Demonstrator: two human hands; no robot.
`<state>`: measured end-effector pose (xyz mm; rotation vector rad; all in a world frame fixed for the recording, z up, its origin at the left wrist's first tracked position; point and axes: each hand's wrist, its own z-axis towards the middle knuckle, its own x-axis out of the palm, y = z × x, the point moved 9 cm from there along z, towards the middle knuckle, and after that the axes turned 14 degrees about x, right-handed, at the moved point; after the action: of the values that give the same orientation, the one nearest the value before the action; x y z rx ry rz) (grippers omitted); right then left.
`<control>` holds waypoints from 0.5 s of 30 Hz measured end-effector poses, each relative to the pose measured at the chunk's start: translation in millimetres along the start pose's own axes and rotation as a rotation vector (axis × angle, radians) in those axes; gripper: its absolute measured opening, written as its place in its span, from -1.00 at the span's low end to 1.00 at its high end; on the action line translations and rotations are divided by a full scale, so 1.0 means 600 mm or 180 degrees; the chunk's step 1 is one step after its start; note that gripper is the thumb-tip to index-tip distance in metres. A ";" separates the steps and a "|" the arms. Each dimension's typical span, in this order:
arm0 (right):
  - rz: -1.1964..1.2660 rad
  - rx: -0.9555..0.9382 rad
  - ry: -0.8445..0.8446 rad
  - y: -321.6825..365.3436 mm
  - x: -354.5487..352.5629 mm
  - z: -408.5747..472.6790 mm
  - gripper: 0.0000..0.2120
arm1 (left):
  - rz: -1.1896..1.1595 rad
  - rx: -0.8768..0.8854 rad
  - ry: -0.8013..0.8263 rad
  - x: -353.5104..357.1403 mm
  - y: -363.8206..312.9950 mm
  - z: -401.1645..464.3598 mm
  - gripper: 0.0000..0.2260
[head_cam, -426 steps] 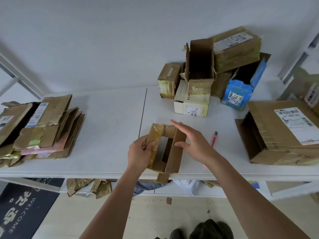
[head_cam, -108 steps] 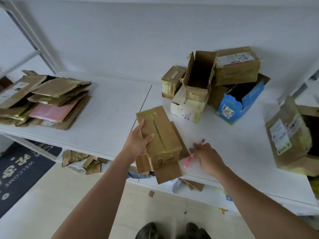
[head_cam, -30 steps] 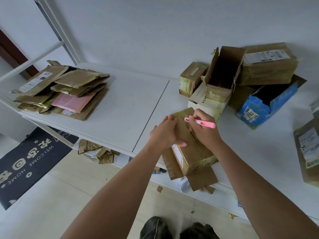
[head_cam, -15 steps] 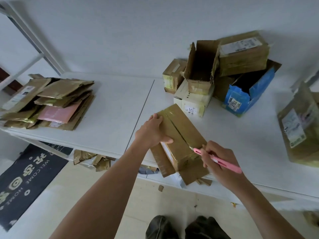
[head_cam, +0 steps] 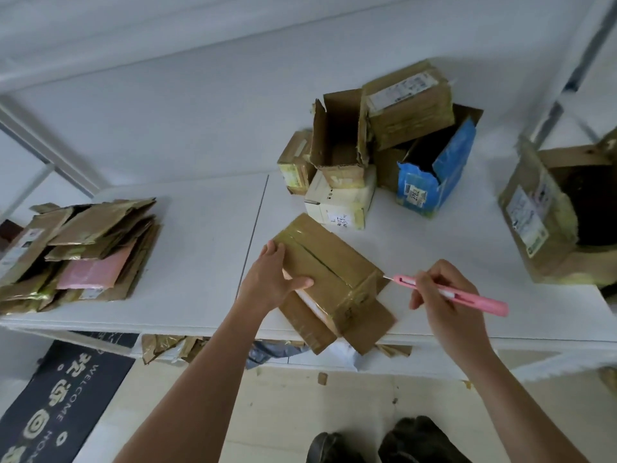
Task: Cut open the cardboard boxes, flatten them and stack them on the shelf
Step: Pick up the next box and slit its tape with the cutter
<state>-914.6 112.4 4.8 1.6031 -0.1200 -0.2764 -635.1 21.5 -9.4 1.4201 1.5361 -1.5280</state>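
You steady a taped box (head_cam: 329, 269) at the near shelf (head_cam: 200, 235) edge.
Your left hand (head_cam: 272, 279) grips its left side; your right hand (head_cam: 440, 295) pinches a pink knife (head_cam: 450, 294).

Wall (head_cam: 200, 105): plain white, unmarked.
Worktop (head_cam: 207, 235): white, centre seam.
Floor (head_cam: 300, 402): pale, cardboard scraps scattered.
Mat (head_cam: 56, 396): dark, "WELCOME HOME" lettering, lower left.
Light: soft, even.

We've got two bare forearms here, no sleeves showing, and no watch, rings or gloves on the left hand (head_cam: 272, 280) or right hand (head_cam: 444, 295). Down below we're wearing dark shoes (head_cam: 384, 441), rounded at the toes.
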 end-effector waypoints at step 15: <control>0.0717 0.0220 -0.1014 -0.054 -0.097 0.013 -0.93 | 0.0527 0.1158 -0.0117 0.059 -0.194 0.054 -0.18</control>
<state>-975.6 120.9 -21.4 1.5878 -0.5564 -0.3533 -761.0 25.2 -6.4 1.6592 1.1243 -1.7803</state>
